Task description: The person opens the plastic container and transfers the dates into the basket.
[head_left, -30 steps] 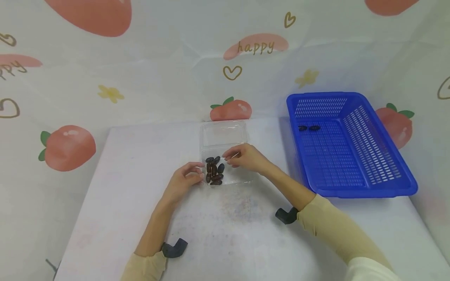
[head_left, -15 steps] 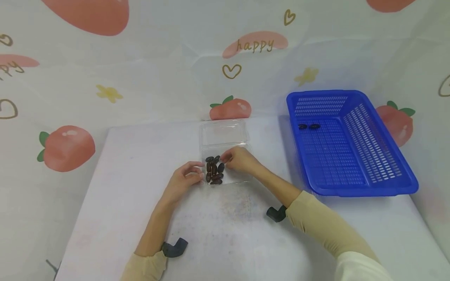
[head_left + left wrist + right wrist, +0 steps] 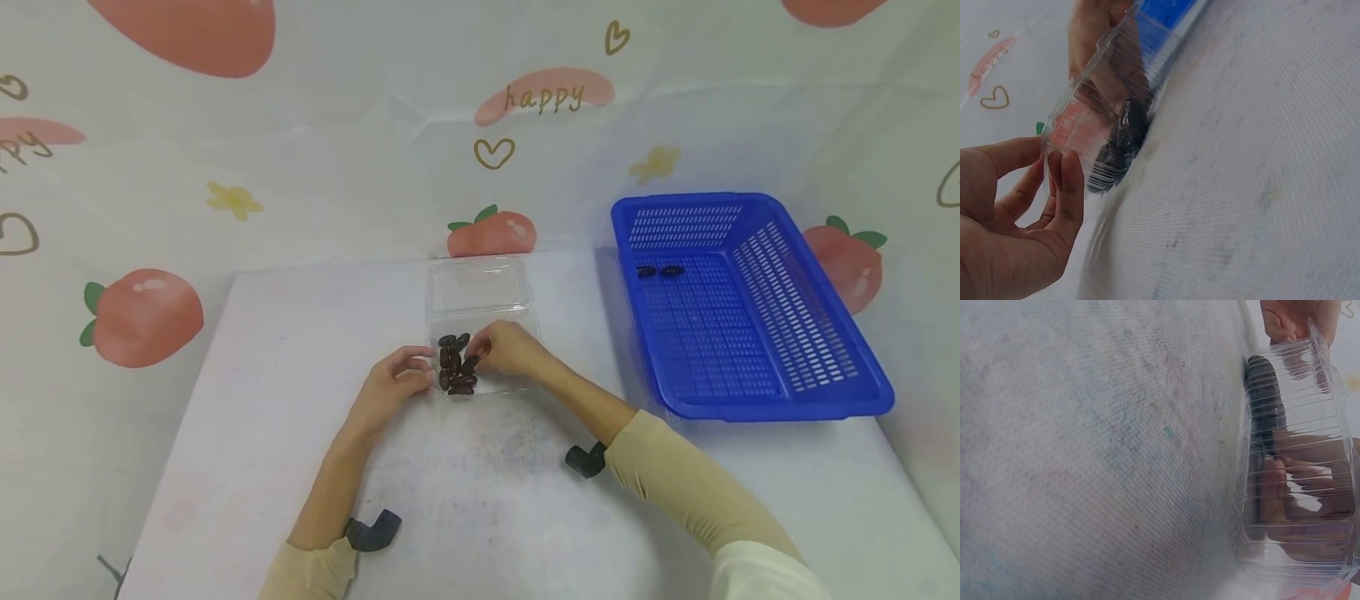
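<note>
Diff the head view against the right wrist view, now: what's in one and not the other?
Head only: the blue basket on the right, two dark oval pieces inside it, and both tan sleeves.

Right wrist only: the clear container side-on and close, so the ridges of its wall show.

Both: the container itself, dark pieces in it, the left hand at one end, the right hand reaching in, and the white tabletop.
</note>
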Motion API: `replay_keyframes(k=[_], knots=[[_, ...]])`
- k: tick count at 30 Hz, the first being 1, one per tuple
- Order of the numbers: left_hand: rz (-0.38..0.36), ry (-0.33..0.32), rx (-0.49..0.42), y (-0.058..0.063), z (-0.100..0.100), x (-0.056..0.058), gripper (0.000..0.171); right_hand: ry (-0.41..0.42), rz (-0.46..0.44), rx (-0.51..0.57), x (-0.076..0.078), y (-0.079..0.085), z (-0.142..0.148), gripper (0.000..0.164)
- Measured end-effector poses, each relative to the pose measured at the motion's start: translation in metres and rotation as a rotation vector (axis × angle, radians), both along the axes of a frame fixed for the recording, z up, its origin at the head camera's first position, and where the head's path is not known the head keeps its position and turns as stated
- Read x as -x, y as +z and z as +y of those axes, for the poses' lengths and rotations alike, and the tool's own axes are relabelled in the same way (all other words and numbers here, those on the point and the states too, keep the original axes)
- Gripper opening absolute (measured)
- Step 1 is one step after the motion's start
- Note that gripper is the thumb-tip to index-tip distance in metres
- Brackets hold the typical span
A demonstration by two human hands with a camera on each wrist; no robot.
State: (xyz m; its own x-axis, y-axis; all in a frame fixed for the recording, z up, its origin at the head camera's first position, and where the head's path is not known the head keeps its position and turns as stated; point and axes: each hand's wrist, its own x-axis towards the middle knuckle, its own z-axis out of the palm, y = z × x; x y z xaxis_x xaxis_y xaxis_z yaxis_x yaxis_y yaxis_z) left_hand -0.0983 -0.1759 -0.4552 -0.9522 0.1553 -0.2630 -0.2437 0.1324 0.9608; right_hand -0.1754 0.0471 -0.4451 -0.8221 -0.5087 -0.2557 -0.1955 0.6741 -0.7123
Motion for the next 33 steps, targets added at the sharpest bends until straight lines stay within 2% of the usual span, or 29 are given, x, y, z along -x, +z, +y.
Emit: replay_keyframes(k=[10, 20, 27, 33], knots=[[0.0, 0.005, -0.002, 0.001, 0.0, -0.001, 0.038, 0.014, -0.005, 0.006, 0.001, 0.002, -0.001, 0.012], [0.0, 0.005, -0.017, -0.002, 0.0, -0.001, 0.038, 0.01, 0.03, 0.003, -0.003, 0.009, 0.0, 0.011], [0.0, 0.008, -0.046, -0.003, 0.0, -0.001, 0.038, -0.063, -0.047, 0.142, -0.003, 0.027, 0.01, 0.015], [0.003, 0.011, -0.025, -0.001, 0.001, -0.001, 0.037, -0.072, -0.115, 0.209, 0.001, 0.043, 0.025, 0.018]])
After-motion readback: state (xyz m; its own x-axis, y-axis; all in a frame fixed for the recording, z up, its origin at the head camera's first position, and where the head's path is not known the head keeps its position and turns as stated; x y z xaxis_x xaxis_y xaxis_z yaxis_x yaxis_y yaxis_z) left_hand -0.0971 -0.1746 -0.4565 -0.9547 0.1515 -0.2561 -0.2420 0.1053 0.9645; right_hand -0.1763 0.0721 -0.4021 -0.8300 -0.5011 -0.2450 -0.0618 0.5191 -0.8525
